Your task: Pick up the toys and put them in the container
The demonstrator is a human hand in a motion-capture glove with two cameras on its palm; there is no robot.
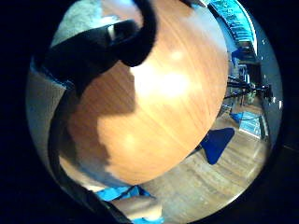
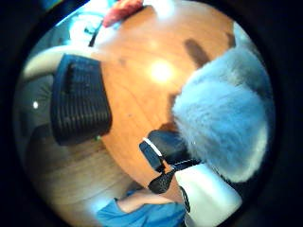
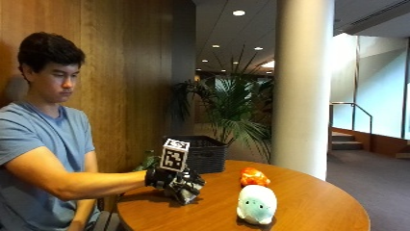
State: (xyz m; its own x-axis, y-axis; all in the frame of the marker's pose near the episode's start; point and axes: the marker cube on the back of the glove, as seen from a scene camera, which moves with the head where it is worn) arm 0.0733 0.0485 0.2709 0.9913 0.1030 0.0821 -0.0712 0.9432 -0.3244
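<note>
The gloved right hand [image 3: 174, 184] clasps a grey plush toy [image 2: 227, 127], presumably bound for the black basket [image 3: 202, 153] at 1 o'clock.

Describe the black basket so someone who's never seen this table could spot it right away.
Start at the round wooden table. At its far edge, towards the wood-panelled wall, stands a black woven rectangular basket. It is the only dark, open container; its neighbours are an orange plush toy and a white one.

The person [image 3: 44, 144] wears a light blue short-sleeved T-shirt and a black glove (white plastic at its palm).
</note>
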